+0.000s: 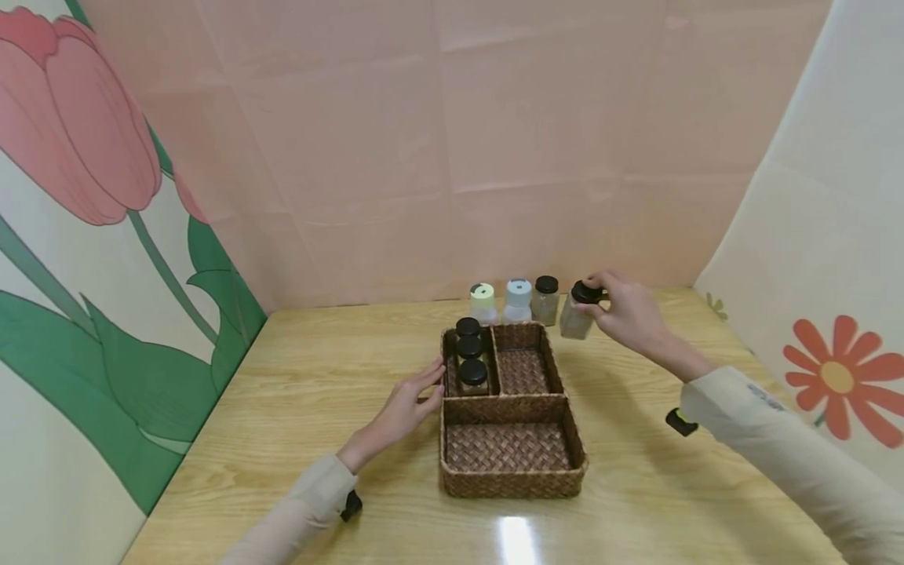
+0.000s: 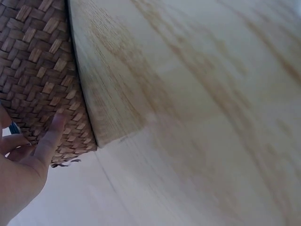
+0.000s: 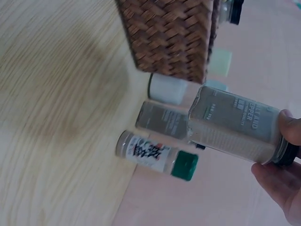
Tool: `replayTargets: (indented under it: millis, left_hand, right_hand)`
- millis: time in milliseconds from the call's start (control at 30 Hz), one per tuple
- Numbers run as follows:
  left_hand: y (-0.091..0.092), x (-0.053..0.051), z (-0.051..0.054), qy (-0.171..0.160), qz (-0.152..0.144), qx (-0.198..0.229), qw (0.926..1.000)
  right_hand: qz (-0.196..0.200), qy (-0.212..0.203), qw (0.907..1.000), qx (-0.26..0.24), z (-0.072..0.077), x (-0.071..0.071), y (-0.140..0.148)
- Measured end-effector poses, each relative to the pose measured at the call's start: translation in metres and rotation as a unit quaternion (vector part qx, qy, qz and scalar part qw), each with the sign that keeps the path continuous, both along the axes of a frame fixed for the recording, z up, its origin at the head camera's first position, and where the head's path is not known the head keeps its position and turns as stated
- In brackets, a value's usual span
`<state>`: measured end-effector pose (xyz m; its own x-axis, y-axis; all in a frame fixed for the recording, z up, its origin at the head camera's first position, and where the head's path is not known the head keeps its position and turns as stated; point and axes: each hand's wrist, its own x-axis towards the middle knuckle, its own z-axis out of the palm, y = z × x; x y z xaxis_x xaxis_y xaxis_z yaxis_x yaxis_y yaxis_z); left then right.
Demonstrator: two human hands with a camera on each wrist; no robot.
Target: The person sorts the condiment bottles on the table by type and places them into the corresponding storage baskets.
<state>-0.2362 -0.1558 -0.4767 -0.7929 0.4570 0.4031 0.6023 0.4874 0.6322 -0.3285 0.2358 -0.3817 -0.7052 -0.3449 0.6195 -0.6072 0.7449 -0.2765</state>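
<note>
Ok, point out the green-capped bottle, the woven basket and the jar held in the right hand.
Green-capped bottle (image 3: 151, 153), right wrist view: its printed label.
Woven basket (image 1: 514, 484), head view: its near outer wall.
Held jar (image 3: 235, 123), right wrist view: its printed side.

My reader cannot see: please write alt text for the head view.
A right hand grips a clear square black-lidded jar above a pale wooden table. The left hand touches a brown woven rectangular basket whose far-left compartment holds three black-lidded jars; two pale-capped bottles stand behind it.
</note>
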Motion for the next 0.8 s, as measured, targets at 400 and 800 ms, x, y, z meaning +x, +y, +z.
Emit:
replayTargets:
  millis: [400, 800]
  left_hand:
    - [0.000, 0.002, 0.001, -0.022, -0.005, 0.012, 0.9997]
    - [0.000, 0.002, 0.002, -0.038, -0.002, 0.010, 0.9992]
  right_hand:
    - [0.043, 0.022, 0.9988, -0.009, 0.010, 0.007, -0.031]
    - [0.074, 0.034, 0.9966, -0.009, 0.005, 0.008, -0.056]
